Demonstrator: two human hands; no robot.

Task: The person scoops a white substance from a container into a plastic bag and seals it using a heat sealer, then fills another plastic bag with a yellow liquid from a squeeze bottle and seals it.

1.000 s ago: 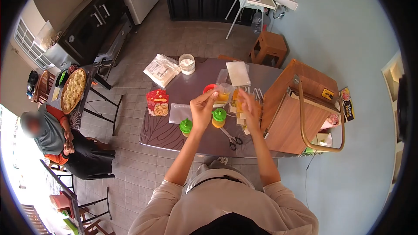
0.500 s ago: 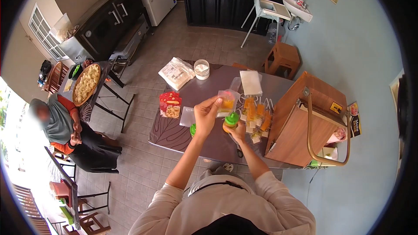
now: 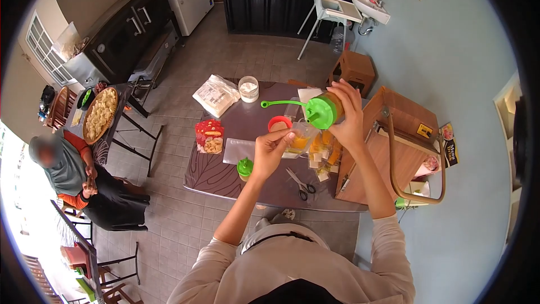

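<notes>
My left hand [image 3: 272, 152] pinches the edge of a small clear plastic bag [image 3: 299, 141] with orange-yellow contents at its bottom. My right hand [image 3: 350, 114] is wrapped round a squeeze bottle with a bright green lid [image 3: 322, 110], tipped so its spout points down and left above the bag. The lid's strap cap [image 3: 277, 103] sticks out to the left. To the right of the bag lie several small filled packets [image 3: 322, 155] with orange contents. Behind my left hand sits a round red-rimmed container [image 3: 279, 120]. Scissors [image 3: 301, 184] rest on the table nearer me.
A second green-lidded bottle [image 3: 244, 167], clear bags [image 3: 239, 151], red packaging [image 3: 209, 135], a white package [image 3: 216, 96] and a jar of white powder [image 3: 248, 89] stand or lie leftward. A wooden cabinet [image 3: 382, 152] bounds the right. Another person [image 3: 84, 174] is at far left.
My right hand has lifted the bottle up and to the right and tipped it over the bag. The scissors and red-rimmed container now show. My left hand still pinches the bag, slightly lower.
</notes>
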